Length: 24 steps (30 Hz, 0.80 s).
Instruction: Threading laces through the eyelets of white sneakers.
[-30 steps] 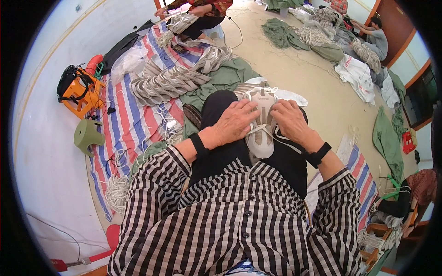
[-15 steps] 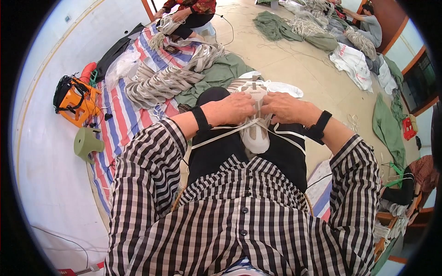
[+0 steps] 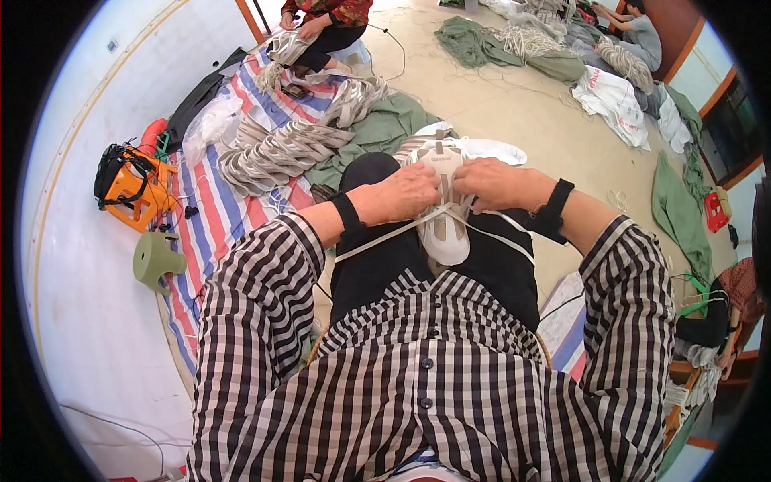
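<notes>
A pale beige and white shoe upper [image 3: 444,241] lies between my thighs, its rounded toe pointing toward me. A flat cream shoelace [image 3: 385,243] crosses over it near the toe, and its loose ends trail across both black trouser legs. My left hand [image 3: 414,191] has its fingers curled against the left edge of the upper's eyelet area. From the opposite side my right hand [image 3: 494,185] pinches at the same area, thumb underneath. Whether the fingertips also hold part of the lace is hidden. Both wrists wear black bands.
Stacked shoe uppers [image 3: 281,153] lie on a striped sheet [image 3: 213,265] ahead left, beside green cloth [image 3: 385,132]. An orange chair-like item [image 3: 132,185] and green stool [image 3: 157,261] stand left. One person [image 3: 325,24] handles uppers ahead; another [image 3: 638,36] sits far right near lace bundles [image 3: 626,68].
Both hands stay at the shoe upper with only small finger shifts. The lace end on the right thigh now lies straighter. The view has shifted slightly.
</notes>
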Motion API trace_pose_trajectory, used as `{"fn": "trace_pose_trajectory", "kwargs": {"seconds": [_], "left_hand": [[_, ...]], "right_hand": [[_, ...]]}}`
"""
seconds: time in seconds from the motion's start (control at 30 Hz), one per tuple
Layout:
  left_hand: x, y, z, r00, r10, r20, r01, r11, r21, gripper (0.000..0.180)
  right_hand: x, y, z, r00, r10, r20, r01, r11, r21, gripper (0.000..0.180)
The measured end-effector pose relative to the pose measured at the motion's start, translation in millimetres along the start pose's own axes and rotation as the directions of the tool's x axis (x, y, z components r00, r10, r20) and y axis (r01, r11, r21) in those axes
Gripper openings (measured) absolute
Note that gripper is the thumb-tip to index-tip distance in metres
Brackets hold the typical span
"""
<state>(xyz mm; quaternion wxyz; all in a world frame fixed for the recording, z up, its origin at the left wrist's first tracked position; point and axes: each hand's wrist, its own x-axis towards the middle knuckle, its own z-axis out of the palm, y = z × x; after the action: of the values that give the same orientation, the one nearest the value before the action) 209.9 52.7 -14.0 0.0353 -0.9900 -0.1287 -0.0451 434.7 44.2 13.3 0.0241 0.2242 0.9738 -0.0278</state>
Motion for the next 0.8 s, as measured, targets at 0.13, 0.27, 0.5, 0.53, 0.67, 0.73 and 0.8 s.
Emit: {"fn": "trace_pose_trajectory", "kwargs": {"seconds": [0.13,0.27,0.5,0.53,0.67,0.73,0.8], "left_hand": [[-3.2,3.0,-2.2,0.999,-0.032,0.022,0.032,0.999,-0.004,0.013],[-4.7,5.1,-9.4,0.996,-0.040,0.078,0.041,0.999,-0.016,0.019],[7.5,5.7,-7.8,0.964,-0.169,0.207,0.180,0.983,-0.034,0.015],[9.5,4.0,-4.5,0.963,-0.172,0.206,0.182,0.983,-0.033,0.015],[17.2,3.1,-3.6,0.890,-0.413,0.193,0.439,0.890,-0.120,0.016],[19.4,6.4,-6.4,0.876,-0.456,0.154,0.478,0.864,-0.160,0.018],[20.2,10.5,-6.2,0.927,-0.373,0.037,0.371,0.927,0.060,0.020]], "right_hand": [[3.1,1.1,4.0,1.000,-0.010,-0.030,0.011,1.000,0.022,0.034],[1.5,-1.2,6.3,0.999,0.011,-0.045,-0.012,1.000,-0.018,0.030],[-2.8,-5.8,14.2,1.000,0.016,0.012,-0.014,0.995,-0.102,0.011],[-0.8,-7.0,13.5,1.000,0.011,0.000,-0.011,0.989,-0.144,0.010],[1.4,-6.6,12.6,0.999,0.053,0.003,-0.052,0.995,-0.081,0.009],[-1.8,-5.4,11.2,0.997,0.071,-0.010,-0.072,0.996,-0.049,0.010],[-4.4,-5.5,8.0,0.997,0.069,-0.039,-0.069,0.998,0.011,0.010]]}}
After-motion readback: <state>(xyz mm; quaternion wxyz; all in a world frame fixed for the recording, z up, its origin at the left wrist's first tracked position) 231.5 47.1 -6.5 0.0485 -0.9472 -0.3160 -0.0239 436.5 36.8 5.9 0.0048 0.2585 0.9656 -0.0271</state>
